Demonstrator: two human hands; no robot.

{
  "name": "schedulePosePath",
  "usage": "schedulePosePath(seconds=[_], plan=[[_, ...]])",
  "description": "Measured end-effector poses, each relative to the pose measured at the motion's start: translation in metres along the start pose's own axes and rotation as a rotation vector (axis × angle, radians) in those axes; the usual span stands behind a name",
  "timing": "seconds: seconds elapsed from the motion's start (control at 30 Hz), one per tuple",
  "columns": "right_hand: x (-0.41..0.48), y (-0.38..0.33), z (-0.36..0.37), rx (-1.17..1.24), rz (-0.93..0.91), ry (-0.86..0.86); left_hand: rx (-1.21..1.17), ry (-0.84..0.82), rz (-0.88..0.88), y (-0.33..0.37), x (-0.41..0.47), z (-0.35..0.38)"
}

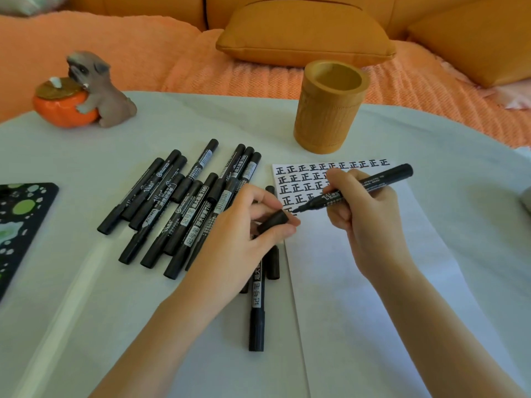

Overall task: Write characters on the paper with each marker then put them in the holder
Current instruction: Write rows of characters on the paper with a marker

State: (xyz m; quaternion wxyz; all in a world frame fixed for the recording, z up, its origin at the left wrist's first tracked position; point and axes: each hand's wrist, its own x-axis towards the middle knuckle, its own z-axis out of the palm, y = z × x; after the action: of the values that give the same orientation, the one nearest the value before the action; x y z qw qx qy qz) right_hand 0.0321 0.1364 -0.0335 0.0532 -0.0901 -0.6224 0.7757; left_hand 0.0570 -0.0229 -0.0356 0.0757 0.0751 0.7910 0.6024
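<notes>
Uncapped marker [362, 186] gripped in the right hand [362, 214], tip down on the paper [373, 268] at the left edge, just under the rows of written characters [310, 179]. Left hand [244, 225] pinches the cap [273, 221] beside it. Capped markers [184, 202] lie piled left, wooden holder [327, 110] stands behind the sheet.

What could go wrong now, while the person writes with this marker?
1. The right hand lies over rows of characters on the paper; if the ink is still wet, it may smear.
2. The left hand only holds the cap and does not seem to press on the paper, so the sheet might slide under the marker.
3. The loose markers lie beside and under the left hand; a nudge could roll them.
</notes>
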Motion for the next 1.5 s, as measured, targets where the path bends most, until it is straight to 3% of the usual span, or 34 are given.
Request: schedulePosePath(seconds=[0.47, 0.8, 1.13, 1.33, 1.43, 1.5], plan=[[-0.005, 0.004, 0.006, -0.098, -0.014, -0.065, -0.184, 0.093, 0.032, 0.004, -0.002, 0.009], [-0.01, 0.007, 0.015, -0.077, -0.05, -0.022, -0.338, 0.246, 0.064, 0.005, -0.004, 0.016], [-0.014, 0.011, 0.017, -0.075, -0.006, -0.013, -0.298, 0.242, 0.058, 0.007, -0.008, 0.015], [-0.013, -0.008, 0.012, -0.389, 0.1, -0.085, -0.192, 0.299, 0.085, 0.014, -0.002, 0.012], [-0.011, -0.009, 0.001, -0.489, -0.164, -0.007, -0.136, 0.347, 0.072, 0.015, -0.001, 0.011], [-0.009, -0.008, -0.006, -0.639, -0.455, -0.095, -0.1, 0.355, 0.066, 0.014, 0.001, 0.012]])
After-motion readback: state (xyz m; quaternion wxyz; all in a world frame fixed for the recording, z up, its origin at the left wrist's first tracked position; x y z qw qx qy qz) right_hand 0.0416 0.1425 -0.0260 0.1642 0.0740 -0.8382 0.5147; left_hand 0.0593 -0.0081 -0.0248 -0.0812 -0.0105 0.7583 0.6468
